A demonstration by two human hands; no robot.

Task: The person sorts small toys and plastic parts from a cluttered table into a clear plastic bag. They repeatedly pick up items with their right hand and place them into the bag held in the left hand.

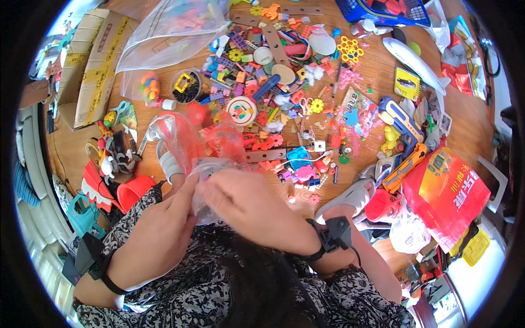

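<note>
My left hand (164,225) and my right hand (250,205) meet in front of my lap, both closed on the gathered top of a clear plastic bag (203,168). Red items show through the thin film, and the bag's red part (180,135) spreads out beyond my fingers. The fingers of my right hand are blurred and partly overlap the plastic. Just past the bag, a round white lid with a printed picture (241,110) lies on a heap of small toys and building blocks (229,61).
Flattened cardboard (96,69) and a large clear zip bag (164,49) lie at the upper left. A blue plastic basket (385,16), a toy airplane (410,61), toy guns (402,127) and a red package (447,197) are on the right. My slippered feet flank the heap.
</note>
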